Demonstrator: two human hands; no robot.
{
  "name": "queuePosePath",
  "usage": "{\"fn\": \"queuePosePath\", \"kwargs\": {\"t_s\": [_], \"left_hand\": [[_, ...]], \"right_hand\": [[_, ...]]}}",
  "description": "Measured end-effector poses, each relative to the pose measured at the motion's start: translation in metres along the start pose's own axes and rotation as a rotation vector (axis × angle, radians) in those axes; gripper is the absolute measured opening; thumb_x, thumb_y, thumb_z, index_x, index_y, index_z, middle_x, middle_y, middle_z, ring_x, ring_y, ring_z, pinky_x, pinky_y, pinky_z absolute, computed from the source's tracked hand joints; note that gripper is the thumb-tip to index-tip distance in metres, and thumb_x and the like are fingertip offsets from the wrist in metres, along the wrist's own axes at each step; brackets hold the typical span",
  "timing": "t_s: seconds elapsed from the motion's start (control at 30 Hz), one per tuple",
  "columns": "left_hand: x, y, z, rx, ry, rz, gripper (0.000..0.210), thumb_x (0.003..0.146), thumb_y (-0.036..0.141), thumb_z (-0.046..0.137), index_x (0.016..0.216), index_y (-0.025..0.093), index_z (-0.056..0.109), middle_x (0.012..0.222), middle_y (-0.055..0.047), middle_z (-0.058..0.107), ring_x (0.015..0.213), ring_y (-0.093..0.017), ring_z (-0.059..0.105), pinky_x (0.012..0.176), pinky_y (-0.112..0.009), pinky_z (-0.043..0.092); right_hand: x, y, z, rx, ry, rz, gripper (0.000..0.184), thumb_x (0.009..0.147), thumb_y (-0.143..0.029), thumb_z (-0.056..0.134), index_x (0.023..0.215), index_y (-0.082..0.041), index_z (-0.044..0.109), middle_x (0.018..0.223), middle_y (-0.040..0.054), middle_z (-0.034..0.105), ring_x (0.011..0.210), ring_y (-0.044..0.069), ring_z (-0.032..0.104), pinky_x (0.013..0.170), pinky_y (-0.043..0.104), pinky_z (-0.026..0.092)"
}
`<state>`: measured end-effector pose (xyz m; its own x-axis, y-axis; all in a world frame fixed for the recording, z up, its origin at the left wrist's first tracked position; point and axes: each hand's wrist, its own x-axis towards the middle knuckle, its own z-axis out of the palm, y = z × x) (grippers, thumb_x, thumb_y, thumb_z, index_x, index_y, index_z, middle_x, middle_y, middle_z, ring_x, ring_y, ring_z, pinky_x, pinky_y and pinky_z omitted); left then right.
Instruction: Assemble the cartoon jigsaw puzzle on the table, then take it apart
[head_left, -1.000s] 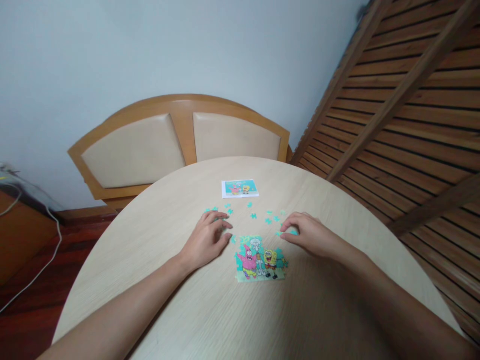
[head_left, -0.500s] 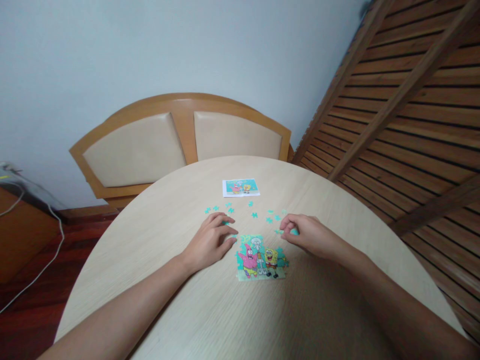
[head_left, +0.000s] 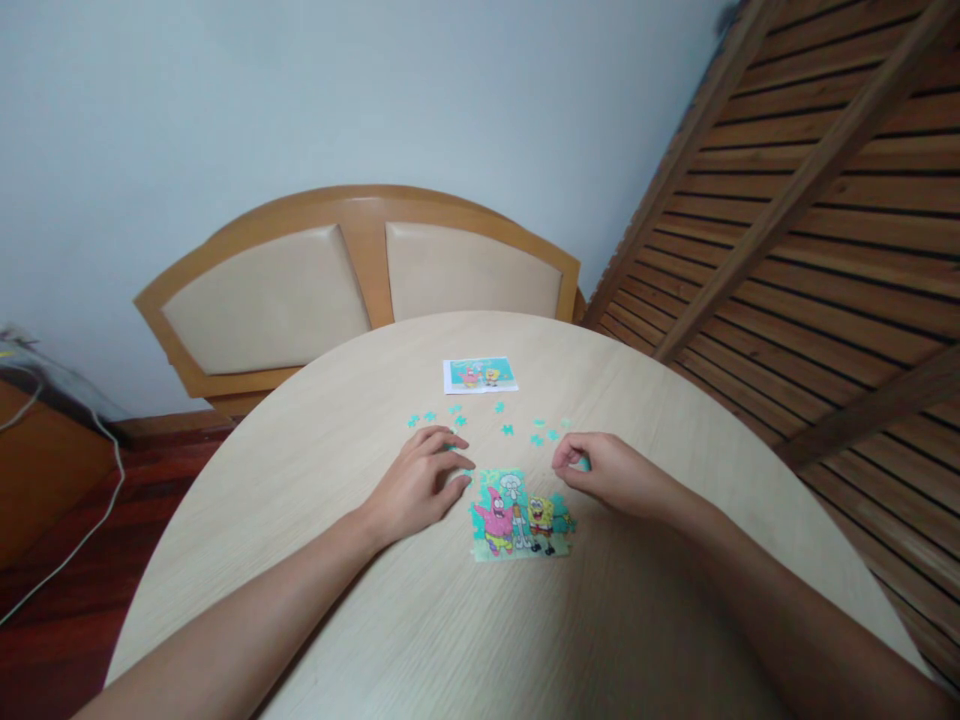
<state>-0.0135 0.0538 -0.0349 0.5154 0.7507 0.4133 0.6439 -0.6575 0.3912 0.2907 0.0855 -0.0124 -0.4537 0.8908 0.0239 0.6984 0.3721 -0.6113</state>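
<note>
The partly joined jigsaw puzzle (head_left: 517, 515) lies flat on the table, showing a pink starfish, a squid figure and a yellow sponge figure. My left hand (head_left: 424, 478) rests at its left side, fingers spread and bent, holding nothing; bits of teal pieces show by its fingers. Just above the puzzle's upper right, my right hand (head_left: 592, 470) pinches thumb and fingertips together on a jigsaw piece, which the fingers hide. Through the gap of that hand a teal piece (head_left: 584, 464) shows. Loose teal jigsaw pieces (head_left: 537, 440) lie beyond the right hand.
Farther back lies a picture card (head_left: 481, 375) with the same characters. Several loose pieces (head_left: 430, 415) are scattered before it. The round wooden table (head_left: 337, 620) meets a padded chair back (head_left: 360, 260) at its far edge. Wooden slats (head_left: 825, 250) stand at right.
My right hand has moved slightly left, and its fingertips have closed over the teal piece that showed beneath them. My left hand stays where it was.
</note>
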Motion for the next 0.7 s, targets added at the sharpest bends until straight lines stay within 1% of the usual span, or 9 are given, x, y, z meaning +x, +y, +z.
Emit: {"fn": "queuePosePath", "kwargs": {"t_s": [0.1,0.2,0.27,0.33,0.43,0.53,0.63,0.7], "left_hand": [[0.000,0.001,-0.001,0.001,0.005,-0.004,0.018,0.090,0.022,0.061,0.104,0.024,0.072,0.119,-0.007,0.065,0.119,-0.027,0.052,0.107,-0.051,0.043],[0.001,0.002,-0.001,0.001,0.005,-0.007,0.017,0.090,0.022,0.060,0.103,0.024,0.072,0.118,-0.008,0.065,0.119,-0.027,0.052,0.107,-0.051,0.043],[0.001,0.003,-0.002,-0.001,0.005,-0.008,0.018,0.090,0.022,0.060,0.103,0.023,0.072,0.118,-0.008,0.065,0.118,-0.027,0.053,0.106,-0.051,0.043],[0.001,0.004,-0.002,-0.005,0.009,-0.006,0.018,0.090,0.022,0.060,0.104,0.023,0.071,0.118,-0.008,0.065,0.117,-0.027,0.054,0.106,-0.051,0.044],[0.001,0.004,-0.001,-0.011,0.016,-0.002,0.018,0.090,0.021,0.060,0.104,0.024,0.070,0.116,-0.008,0.066,0.117,-0.027,0.054,0.105,-0.051,0.044],[0.002,0.004,-0.002,-0.020,0.024,0.006,0.018,0.090,0.021,0.060,0.105,0.024,0.069,0.116,-0.007,0.067,0.116,-0.026,0.055,0.106,-0.050,0.044],[0.004,0.004,-0.003,-0.039,0.041,0.010,0.018,0.091,0.021,0.059,0.105,0.023,0.069,0.113,-0.007,0.068,0.114,-0.025,0.057,0.105,-0.049,0.044],[0.004,0.007,-0.004,-0.068,0.055,0.012,0.017,0.093,0.021,0.057,0.105,0.023,0.068,0.110,-0.007,0.070,0.112,-0.024,0.059,0.103,-0.048,0.045]], "right_hand": [[-0.001,-0.001,0.000,0.002,-0.005,-0.012,0.017,0.078,-0.020,0.057,0.087,-0.019,0.072,0.089,0.0049,0.075,0.085,0.021,0.068,0.079,0.030,0.051],[-0.002,-0.003,-0.001,-0.007,-0.029,-0.073,0.024,0.079,-0.021,0.058,0.096,-0.019,0.075,0.097,0.0063,0.075,0.091,0.021,0.068,0.084,0.032,0.051],[-0.002,-0.004,-0.001,-0.047,-0.040,-0.116,0.022,0.082,-0.025,0.060,0.096,-0.020,0.076,0.099,0.0069,0.074,0.094,0.023,0.067,0.088,0.034,0.050],[-0.003,-0.005,0.000,-0.083,-0.038,-0.132,0.020,0.083,-0.028,0.061,0.094,-0.020,0.076,0.097,0.0072,0.073,0.093,0.024,0.066,0.089,0.036,0.049],[-0.003,-0.007,0.002,-0.109,-0.027,-0.111,0.016,0.078,-0.025,0.064,0.091,-0.019,0.072,0.096,0.0072,0.071,0.091,0.024,0.065,0.086,0.036,0.049],[-0.004,-0.012,0.004,-0.079,-0.025,-0.045,0.011,0.073,-0.020,0.064,0.083,-0.019,0.068,0.088,0.0047,0.070,0.083,0.021,0.064,0.076,0.032,0.049],[-0.005,-0.018,0.006,0.035,-0.031,0.005,0.006,0.076,-0.019,0.059,0.079,-0.020,0.065,0.077,0.0016,0.069,0.073,0.018,0.064,0.067,0.028,0.048],[-0.004,-0.023,0.009,0.099,0.010,-0.023,0.008,0.080,-0.020,0.058,0.081,-0.019,0.066,0.077,0.0017,0.070,0.074,0.017,0.065,0.068,0.027,0.050]]}}
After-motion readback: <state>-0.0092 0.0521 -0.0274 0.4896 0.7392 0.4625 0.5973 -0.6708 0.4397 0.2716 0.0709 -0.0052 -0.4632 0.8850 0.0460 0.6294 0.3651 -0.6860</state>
